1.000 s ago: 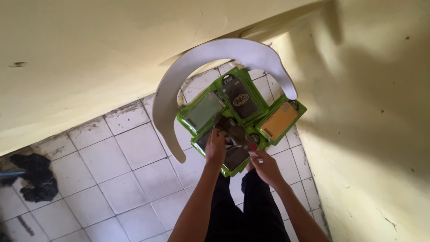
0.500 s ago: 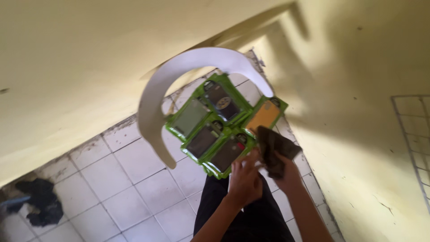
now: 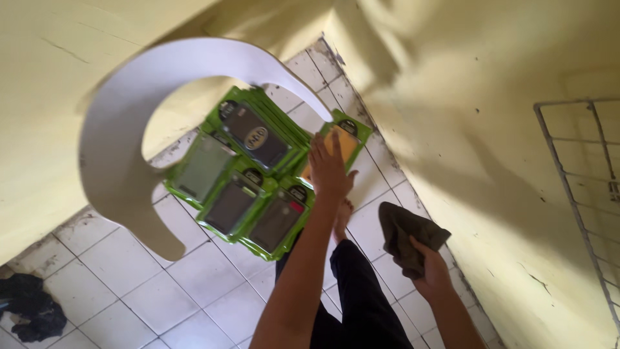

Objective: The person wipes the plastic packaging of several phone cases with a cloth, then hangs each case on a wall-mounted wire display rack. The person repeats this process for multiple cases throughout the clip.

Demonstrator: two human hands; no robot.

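My left arm runs straight out in front of me, forearm long in view, and my left hand [image 3: 329,169] lies flat with the fingers spread and apart, palm down on the orange-faced packet [image 3: 342,143] in its green card. That packet sits at the right end of a cluster of green packets [image 3: 248,171] laid out on a seat, the others showing grey and dark inserts, overlapping one another at their edges. The hand grips nothing; it only presses on top.

My right arm is bent and drawn in closer to me, lower and to the right, well apart from the left. My right hand [image 3: 431,274] is closed around a dark grey cloth [image 3: 407,236], fingers clamped on its lower part while the rest bunches up above my knuckles.

A white curved chair back [image 3: 119,139] arcs around the far and left sides of the packets. Below them is a white tiled floor [image 3: 123,265], and my foot shows just beneath my left wrist. A yellow wall [image 3: 491,129] rises on the right, with a wire grid [image 3: 581,168] against it. A dark rag [image 3: 32,307] lies on the tiles far to the left.
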